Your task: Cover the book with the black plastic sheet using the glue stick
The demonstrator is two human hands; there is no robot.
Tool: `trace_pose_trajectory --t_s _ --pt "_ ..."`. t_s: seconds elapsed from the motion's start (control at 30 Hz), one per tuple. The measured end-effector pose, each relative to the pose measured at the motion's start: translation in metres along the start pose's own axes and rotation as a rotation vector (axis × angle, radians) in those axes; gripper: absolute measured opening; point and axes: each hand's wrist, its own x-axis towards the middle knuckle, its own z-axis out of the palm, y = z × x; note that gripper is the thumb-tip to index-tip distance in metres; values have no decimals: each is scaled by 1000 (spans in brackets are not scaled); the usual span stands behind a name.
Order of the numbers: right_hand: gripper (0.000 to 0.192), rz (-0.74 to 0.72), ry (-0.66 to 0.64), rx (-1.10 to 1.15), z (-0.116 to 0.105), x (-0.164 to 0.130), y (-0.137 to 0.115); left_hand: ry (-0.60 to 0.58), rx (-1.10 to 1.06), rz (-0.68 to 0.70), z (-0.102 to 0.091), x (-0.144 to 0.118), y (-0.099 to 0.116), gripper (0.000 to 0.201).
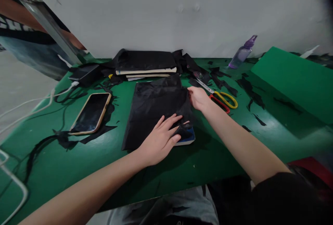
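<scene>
The thin black crinkled sheet point(153, 110), matte and rectangular, lies mid-table on the green tabletop point(78, 162), its long axis running from us toward the wall. It wraps a blue-edged book point(188, 138), whose corner shows. Our left hand point(158, 140) presses flat, fingers spread, on the sheet. Our right hand point(198, 98) pinches its right edge, beside the yellow-and-red-handled scissors point(221, 98).

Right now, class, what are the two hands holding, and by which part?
The black sheet: the left hand presses its lower right corner over a book; the right hand pinches its right edge.
</scene>
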Motion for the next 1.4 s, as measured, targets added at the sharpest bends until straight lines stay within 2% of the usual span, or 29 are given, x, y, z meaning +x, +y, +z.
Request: trace_pose_trajectory --t_s 0.3,0.5,0.63,0.7,0.87,1.07,1.13,1.4 --pt "30 159 -174 -80 17 5 -29 11 67 28 1 0 -2 45" --pt "22 105 -201 -164 25 10 -33 15 89 41 6 0 -5 46" --pt "18 129 -218 -174 27 11 -32 15 100 39 8 0 -7 46" --pt "15 100 -178 -130 25 14 -31 20 104 42 8 0 -7 46" --pt "11 -43 28 34 16 28 -22 16 93 41 6 0 -4 45" --pt "11 -112 118 72 12 38 -8 -18 73 14 1 1 0 46" --pt "13 -85 97 68 12 39 -9 -17 69 13 1 0 0 46" --pt "20 87 -120 -15 12 36 -28 -16 77 21 4 0 -3 45"
